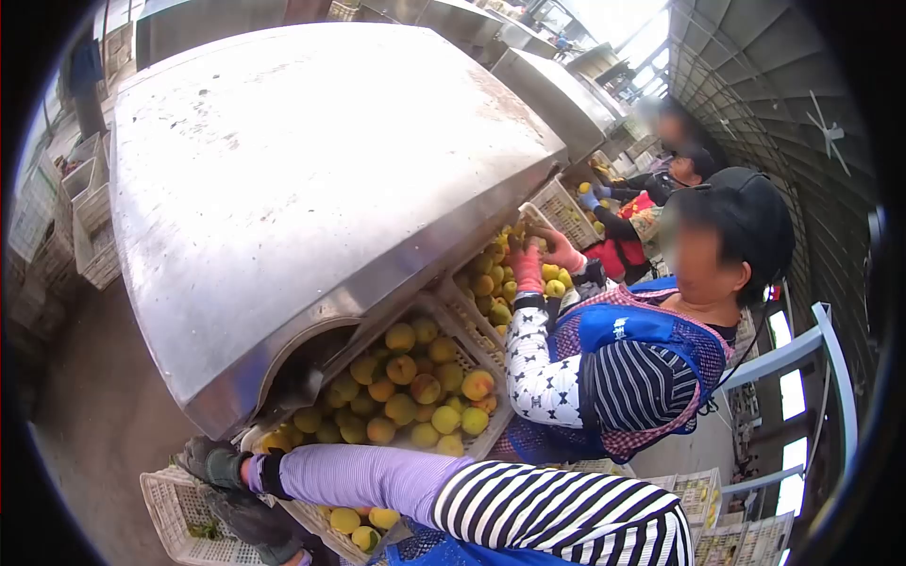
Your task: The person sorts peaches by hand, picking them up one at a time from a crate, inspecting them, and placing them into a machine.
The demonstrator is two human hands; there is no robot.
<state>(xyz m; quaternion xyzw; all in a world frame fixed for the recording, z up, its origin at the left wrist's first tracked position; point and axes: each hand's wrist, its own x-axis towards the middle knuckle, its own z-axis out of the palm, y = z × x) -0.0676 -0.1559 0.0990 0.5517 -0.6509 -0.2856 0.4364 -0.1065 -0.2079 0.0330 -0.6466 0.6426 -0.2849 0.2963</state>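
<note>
Both of my hands wear dark grey gloves at the lower left. My right hand (213, 464), at the end of a purple sleeve, is curled by the left end of the peach-filled crate; whatever it may hold is hidden. Just below, my left hand (253, 524) lies over the edge of a white crate (156, 514) with green leaves (203, 528) inside; its fingers are too dark to read. Yellow and reddish peaches (401, 407) fill the crate under the metal machine. A few more peaches (365, 538) show below my right forearm.
A large metal machine cover (321, 170) spans the upper left. To the right, a co-worker in pink gloves (528, 264) handles fruit at another crate of peaches (486, 283). Other people work farther back. Stacked crates (94, 226) stand at the left and more (698, 495) at the lower right.
</note>
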